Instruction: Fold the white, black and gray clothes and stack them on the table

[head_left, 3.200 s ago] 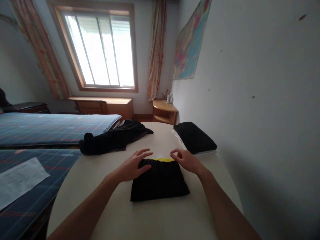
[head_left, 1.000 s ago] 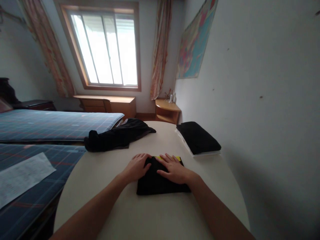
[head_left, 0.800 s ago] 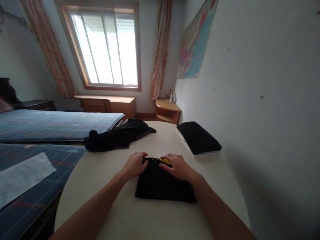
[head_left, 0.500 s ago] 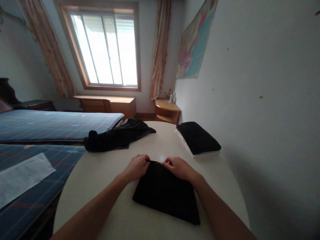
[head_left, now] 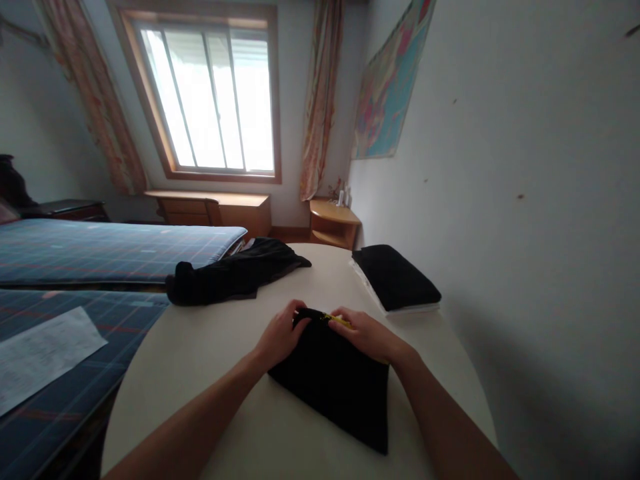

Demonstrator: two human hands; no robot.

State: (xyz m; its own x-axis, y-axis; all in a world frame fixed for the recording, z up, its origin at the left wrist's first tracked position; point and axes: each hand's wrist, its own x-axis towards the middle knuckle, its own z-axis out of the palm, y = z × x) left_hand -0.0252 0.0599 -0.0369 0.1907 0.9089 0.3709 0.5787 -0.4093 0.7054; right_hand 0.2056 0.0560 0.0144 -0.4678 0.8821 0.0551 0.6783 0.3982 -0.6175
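Note:
A folded black garment (head_left: 335,387) lies in front of me on the round white table (head_left: 200,380), its far edge lifted a little. My left hand (head_left: 283,335) is closed on the far left corner, thumb on the near side and fingers behind. Along the same edge, to the right, my right hand (head_left: 367,335) pinches the cloth. Yellow trim or print (head_left: 340,321) shows at that edge by the right fingers. The garment's exact kind cannot be made out.
A loosely laid black garment (head_left: 240,270) rests at the table's back left. At the back right sits a folded black cloth (head_left: 397,277) on white material, near the wall. On the left, a bed with a plaid mattress (head_left: 125,253) carries a paper sheet (head_left: 47,357).
The garment's far edge has risen and tilted, baring more yellow. Its near edge has swung round slightly. The left thumb now lies over the near side of the cloth.

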